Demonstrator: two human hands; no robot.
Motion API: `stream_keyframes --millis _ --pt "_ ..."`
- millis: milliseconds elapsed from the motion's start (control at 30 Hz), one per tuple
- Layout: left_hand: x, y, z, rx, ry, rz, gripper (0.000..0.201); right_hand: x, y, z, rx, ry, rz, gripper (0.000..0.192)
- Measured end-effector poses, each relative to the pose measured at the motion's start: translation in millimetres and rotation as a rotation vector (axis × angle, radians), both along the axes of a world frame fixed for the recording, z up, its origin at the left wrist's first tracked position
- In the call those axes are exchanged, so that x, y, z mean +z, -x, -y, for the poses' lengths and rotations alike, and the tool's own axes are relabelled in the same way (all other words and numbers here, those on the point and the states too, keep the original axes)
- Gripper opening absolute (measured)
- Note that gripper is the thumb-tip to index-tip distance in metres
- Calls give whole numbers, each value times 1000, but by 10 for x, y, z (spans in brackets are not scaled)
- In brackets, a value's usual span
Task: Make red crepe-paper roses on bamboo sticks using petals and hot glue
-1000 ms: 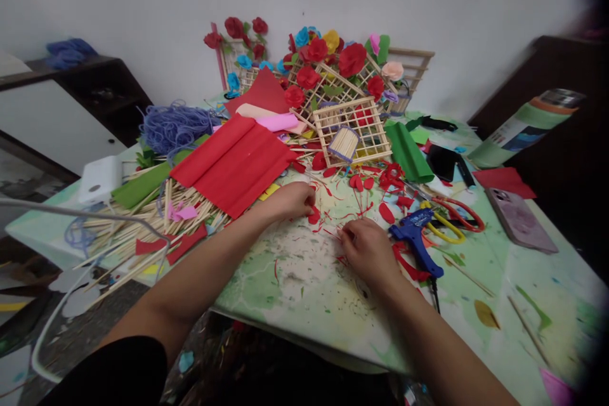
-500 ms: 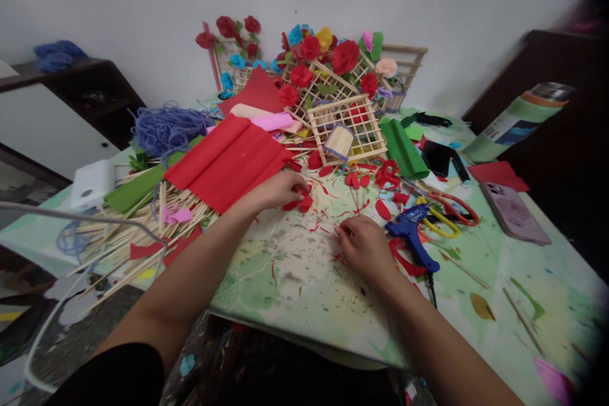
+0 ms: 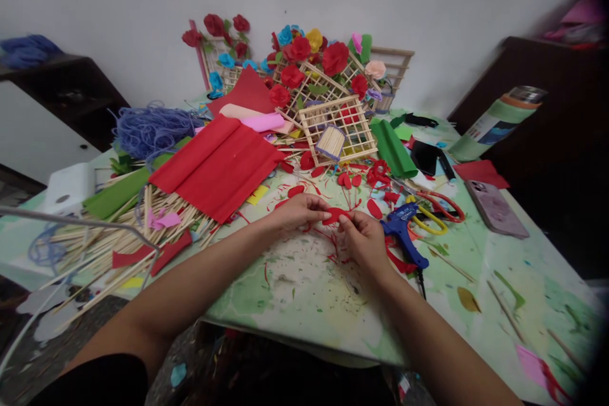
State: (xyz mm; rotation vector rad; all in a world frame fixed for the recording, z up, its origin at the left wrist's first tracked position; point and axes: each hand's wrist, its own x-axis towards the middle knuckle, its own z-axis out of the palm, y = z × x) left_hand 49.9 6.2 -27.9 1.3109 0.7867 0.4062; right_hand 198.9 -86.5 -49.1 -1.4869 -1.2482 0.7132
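While finished paper roses (image 3: pixel 335 58) are already crowding the stick lattice (image 3: pixel 333 124) at the table's (image 3: pixel 304 292) back, the left hand (image 3: pixel 299 210) and right hand (image 3: pixel 362 240) are pinching one red petal (image 3: pixel 335 215) between them above the tabletop, with more loose petals (image 3: pixel 347 180) lying unused beyond.

On the table: 2 hands (image 3: pixel 304 209) (image 3: pixel 364 238) sharing 1 red petal (image 3: pixel 335 215), 1 blue glue gun (image 3: pixel 402 231), 1 pair of scissors (image 3: pixel 435 216), 1 phone (image 3: pixel 495 216), 1 tangle of purple yarn (image 3: pixel 150 127), 1 small bundle of sticks (image 3: pixel 330 143).
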Motion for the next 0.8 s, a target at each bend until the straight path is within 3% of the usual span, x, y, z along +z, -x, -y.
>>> stream_keyframes --millis 133,300,400,800 --pt "32 33 -49 -55 -78 -35 24 -10 -35 4 9 -30 92 34" --pt "57 57 -107 -98 -239 -91 19 39 -40 36 -9 -44 455 35" --pt "58 67 -124 -155 -320 -130 17 65 -37 45 20 -46 568 33" --pt "21 62 -95 -322 -399 -200 25 39 -1 40 136 -3 340 34"
